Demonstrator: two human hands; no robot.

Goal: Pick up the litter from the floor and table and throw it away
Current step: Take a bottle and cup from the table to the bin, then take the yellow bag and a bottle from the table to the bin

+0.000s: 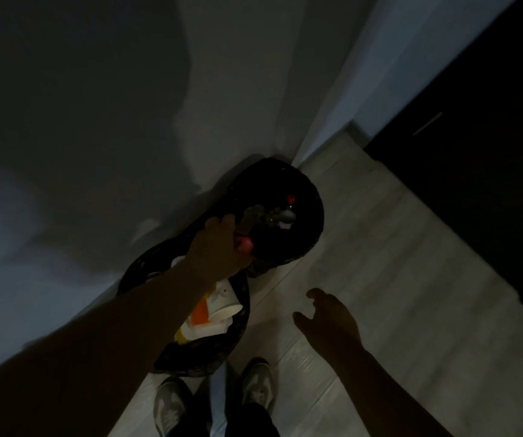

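**A:** What is furthest left?

**B:** A grey wall in deep shadow, with the left forearm stretched out in front of it.

**A:** And at the foot of that wall?

**B:** The near bin, lined in black. White paper and an orange scrap lie in it. Below it are the person's two grey shoes, standing on the floor.

**A:** Where is the left hand?

**B:** The left hand is seen from the back. It hangs above the gap where the two bins meet. Its fingers curl downward around the pink litter, which pokes out on the far-bin side.

**A:** So the litter is not on the floor?

**B:** No, it is in the hand, over the open mouth of the far bin. That bin is black too and touches the near one. Inside it are a red-capped bottle and other bits too dim to make out.

**A:** And the right hand?

**B:** The right hand holds nothing. Its fingers are apart and loosely bent, and it is above the pale floor, well apart from both bins.

**A:** What is beyond it?

**B:** A dark panel along the right edge.
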